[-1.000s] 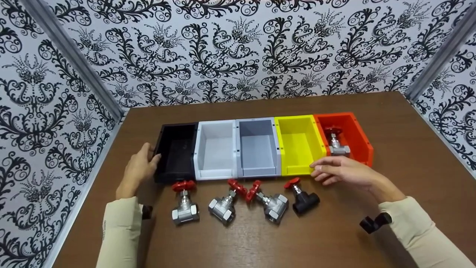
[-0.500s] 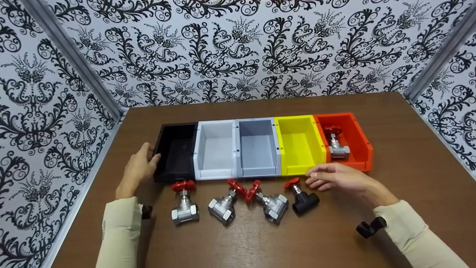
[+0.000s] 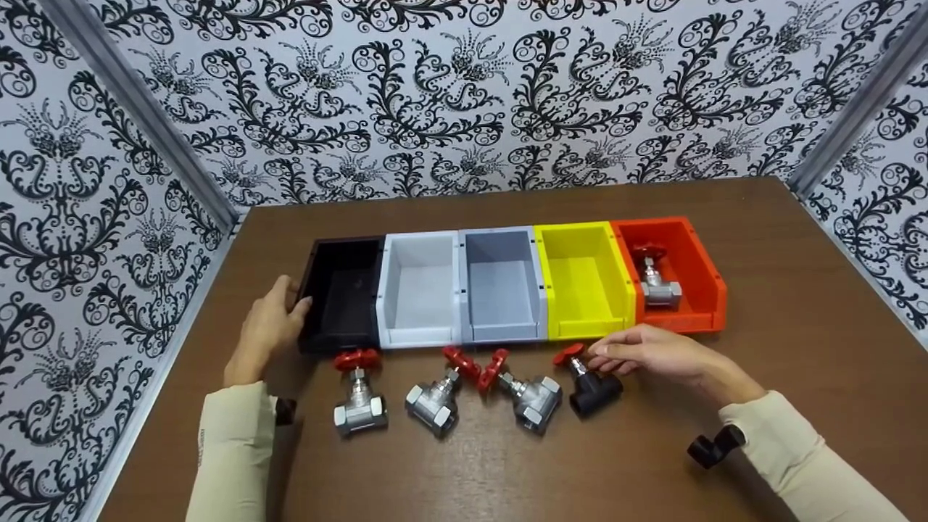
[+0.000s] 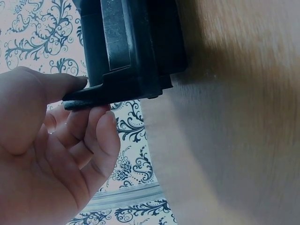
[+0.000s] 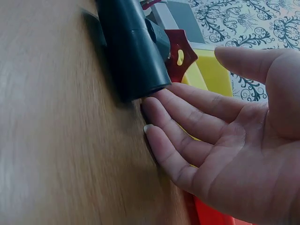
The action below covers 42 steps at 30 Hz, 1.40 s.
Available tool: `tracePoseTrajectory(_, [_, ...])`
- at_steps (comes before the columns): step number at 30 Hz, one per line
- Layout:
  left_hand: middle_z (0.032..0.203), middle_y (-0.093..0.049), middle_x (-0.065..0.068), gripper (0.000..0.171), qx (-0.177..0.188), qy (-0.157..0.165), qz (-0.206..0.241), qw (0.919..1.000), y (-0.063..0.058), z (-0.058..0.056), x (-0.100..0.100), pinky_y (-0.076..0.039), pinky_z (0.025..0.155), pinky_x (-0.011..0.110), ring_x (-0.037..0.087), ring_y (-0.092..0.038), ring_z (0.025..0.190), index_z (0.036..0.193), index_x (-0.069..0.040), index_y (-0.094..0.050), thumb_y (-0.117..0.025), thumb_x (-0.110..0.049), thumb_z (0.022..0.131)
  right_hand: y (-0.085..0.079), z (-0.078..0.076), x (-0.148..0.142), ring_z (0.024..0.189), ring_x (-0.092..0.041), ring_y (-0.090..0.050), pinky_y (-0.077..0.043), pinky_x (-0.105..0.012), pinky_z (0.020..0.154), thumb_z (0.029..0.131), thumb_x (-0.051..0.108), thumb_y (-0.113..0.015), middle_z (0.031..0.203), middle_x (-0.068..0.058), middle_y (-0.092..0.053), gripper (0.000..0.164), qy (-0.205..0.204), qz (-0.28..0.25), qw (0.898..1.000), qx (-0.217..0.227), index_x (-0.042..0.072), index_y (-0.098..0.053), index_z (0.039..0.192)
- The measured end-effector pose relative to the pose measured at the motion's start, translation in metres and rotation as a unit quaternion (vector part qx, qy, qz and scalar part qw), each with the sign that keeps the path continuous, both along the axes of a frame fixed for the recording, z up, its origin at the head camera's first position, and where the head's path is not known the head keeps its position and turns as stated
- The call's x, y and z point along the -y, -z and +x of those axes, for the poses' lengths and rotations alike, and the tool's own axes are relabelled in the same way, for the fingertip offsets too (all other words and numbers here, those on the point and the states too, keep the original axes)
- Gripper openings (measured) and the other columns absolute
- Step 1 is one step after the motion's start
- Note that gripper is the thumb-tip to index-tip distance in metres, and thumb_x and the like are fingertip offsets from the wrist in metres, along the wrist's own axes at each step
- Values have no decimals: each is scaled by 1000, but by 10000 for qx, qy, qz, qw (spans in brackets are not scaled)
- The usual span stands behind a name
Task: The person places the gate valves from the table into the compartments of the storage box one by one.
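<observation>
My left hand (image 3: 268,330) pinches the side wall of the black bin (image 3: 341,293); in the left wrist view the thumb lies on one face of that wall (image 4: 89,96) and the fingers on the other. At the black-bodied valve (image 3: 596,391) is my right hand (image 3: 656,355), its fingertips overlapping the valve beside the red handwheel (image 3: 569,354). The right wrist view has the thumb spread apart from the fingers, which lie right at the end of the black valve body (image 5: 136,51). Three silvery valves with red handwheels, a left one (image 3: 360,406), a middle one (image 3: 435,404) and a right one (image 3: 535,402), lie in the same row.
Right of the black bin, joined side by side, stand a white bin (image 3: 424,290), a light grey bin (image 3: 500,290), a yellow bin (image 3: 583,286) and an orange-red bin (image 3: 699,279). A silvery valve (image 3: 658,286) lies in the orange-red one. Patterned walls (image 3: 464,101) enclose the brown table (image 3: 464,478).
My right hand has moved left and toward me, from the front of the yellow and orange-red bins to the black-bodied valve. The left hand stays on the black bin.
</observation>
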<state>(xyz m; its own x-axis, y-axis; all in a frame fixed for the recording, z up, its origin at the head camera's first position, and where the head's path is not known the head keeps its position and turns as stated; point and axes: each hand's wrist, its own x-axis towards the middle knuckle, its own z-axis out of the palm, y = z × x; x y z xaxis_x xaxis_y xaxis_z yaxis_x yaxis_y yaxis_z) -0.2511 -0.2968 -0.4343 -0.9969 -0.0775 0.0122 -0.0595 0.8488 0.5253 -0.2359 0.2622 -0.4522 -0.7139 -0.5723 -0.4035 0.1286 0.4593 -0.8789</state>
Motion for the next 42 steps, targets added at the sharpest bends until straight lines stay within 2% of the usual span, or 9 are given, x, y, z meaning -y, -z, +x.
tracePoseTrajectory(5, [116,-65,26,31,-152,49,9,9999,2,0,0,-43,84,61,47,-60,104,123,-2,-46,-51,-25,102,1,3,5,101,-21,-60,-49,-31,87,100,31,-58,114,-8,-69,40,-59,138,9996,-249,2,-65,126])
tracePoseTrajectory(8, [116,-65,26,31,-151,46,13,9999,1,0,0,-43,84,62,47,-60,104,124,-3,-46,-51,-25,102,0,5,8,99,-22,-54,-44,-33,85,99,34,-60,110,-6,-65,38,0,373,9989,-289,7,-68,124])
tracePoseTrajectory(14, [113,-65,26,32,-112,53,47,9999,0,-1,1,-43,82,60,45,-60,100,125,-3,-46,-51,-25,102,0,8,16,109,-25,-46,-34,-39,89,97,40,-62,113,-5,-61,37,68,787,9962,-371,14,-69,122])
tracePoseTrajectory(21, [111,-64,27,31,-71,45,62,9999,0,-2,0,-43,81,60,45,-59,99,124,-3,-46,-51,-25,102,3,9,23,100,-24,-50,-36,-38,86,98,35,-61,102,-5,-62,30,-167,712,9951,-670,11,-72,112])
tracePoseTrajectory(24, [110,-64,27,32,-23,22,68,10000,0,-1,0,-43,82,61,45,-59,100,125,-4,-45,-51,-26,102,4,10,24,99,-24,-50,-36,-38,85,98,32,-61,99,-5,-62,27,-242,607,9956,-671,10,-72,109])
tracePoseTrajectory(28, [108,-63,27,33,11,-4,95,10000,0,-1,0,-43,81,61,45,-58,100,126,-4,-45,-51,-27,103,4,11,25,97,-23,-50,-36,-37,84,96,31,-64,98,-4,-61,26,-175,621,9964,-556,9,-71,108])
tracePoseTrajectory(34, [100,-64,22,32,-53,40,101,9999,1,-1,1,-43,79,58,42,-59,96,124,-6,-45,-51,-29,103,4,13,28,94,-23,-52,-37,-36,82,93,32,-68,96,-4,-63,27,-165,770,9943,-724,9,-72,105])
tracePoseTrajectory(42, [102,-64,22,33,-24,1,158,9999,2,0,1,-43,80,58,42,-58,98,125,-6,-45,-51,-29,103,7,15,33,87,-22,-51,-37,-35,76,92,31,-70,86,-3,-62,24,98,811,9940,-724,8,-72,99])
